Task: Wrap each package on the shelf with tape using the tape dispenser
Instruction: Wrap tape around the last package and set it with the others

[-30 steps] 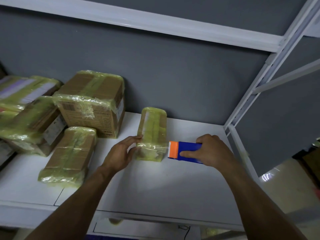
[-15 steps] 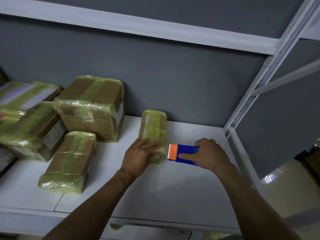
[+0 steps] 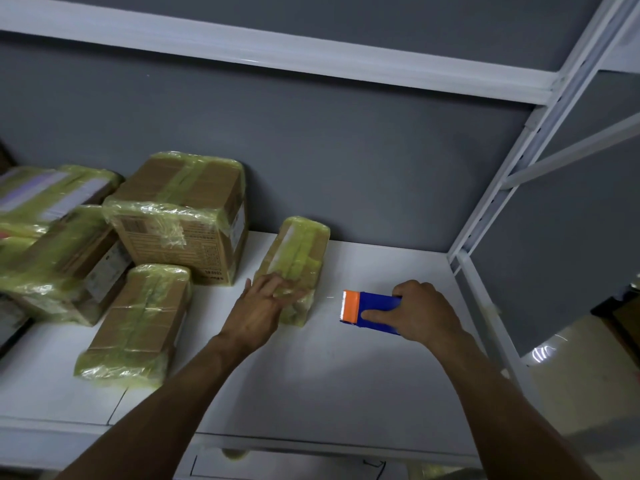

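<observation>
So, the small tape-wrapped package [image 3: 298, 258] is laid lengthwise mid-shelf with its far end near the grey back wall, and its near end is pressed by the flat, straight fingers of the left hand [image 3: 263, 306]. Just to its right, not touching it, the blue tape dispenser [image 3: 370, 311] with the orange head is gripped in the curled right hand [image 3: 420, 311]. More wrapped packages [image 3: 180, 216] are bunched on the white shelf [image 3: 311, 375] at the left.

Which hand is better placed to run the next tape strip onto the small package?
Right. The right hand grips the tape dispenser, its orange end facing the small package, apart from it. The left hand lies flat on that package and holds no tool.
</observation>
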Demonstrator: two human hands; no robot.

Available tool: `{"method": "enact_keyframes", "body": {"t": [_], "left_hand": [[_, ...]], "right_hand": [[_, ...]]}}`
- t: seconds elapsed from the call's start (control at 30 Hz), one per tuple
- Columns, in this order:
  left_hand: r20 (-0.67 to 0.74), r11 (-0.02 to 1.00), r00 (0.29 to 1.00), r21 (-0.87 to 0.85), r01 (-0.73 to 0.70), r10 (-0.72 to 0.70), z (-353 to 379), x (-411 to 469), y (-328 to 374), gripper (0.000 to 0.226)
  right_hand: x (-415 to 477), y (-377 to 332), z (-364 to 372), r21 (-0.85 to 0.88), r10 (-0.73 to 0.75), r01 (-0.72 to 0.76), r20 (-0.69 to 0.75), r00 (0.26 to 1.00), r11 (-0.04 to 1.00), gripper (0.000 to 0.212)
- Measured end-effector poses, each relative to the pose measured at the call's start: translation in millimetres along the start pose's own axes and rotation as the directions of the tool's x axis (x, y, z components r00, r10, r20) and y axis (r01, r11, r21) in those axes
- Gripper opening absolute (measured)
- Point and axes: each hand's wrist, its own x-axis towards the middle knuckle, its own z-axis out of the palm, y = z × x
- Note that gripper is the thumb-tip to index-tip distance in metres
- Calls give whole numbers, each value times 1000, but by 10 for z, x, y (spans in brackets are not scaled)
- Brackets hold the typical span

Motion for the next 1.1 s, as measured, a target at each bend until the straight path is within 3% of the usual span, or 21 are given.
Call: {"method": "enact_keyframes", "body": {"t": [0.1,0.17,0.27,0.67,0.9,1.0,1.1], "left_hand": [[-101,995,994,-96,27,-37,15,-16,50,42],[-114,983,985,-142,113,-130,28,56,136,52],[-87,961,971,-188,203,-222,79,118,221,44],[-82,952,974,-243,187,-212,59,137,195,44],[-167,960,971,-251,125,-170,33,108,244,36],[-244,975,959,-197,100,-147,84,64,303,31],[-223,965,943,-143,219,-247,88,94,264,32]], "right_hand": [[78,-31,121,-17,25,-25,9,1000,1000,65],[136,-80,202,-24,43,-42,19,999,999,71],[203,-199,342,-17,55,-54,21,998,998,72],[295,-564,581,-61,44,-45,-17,999,997,64],[252,-602,656,-145,-7,-8,-101,995,989,61],[265,-551,742,-96,33,-42,-98,995,994,61],[324,-522,693,-12,43,-45,-140,989,999,60]]}}
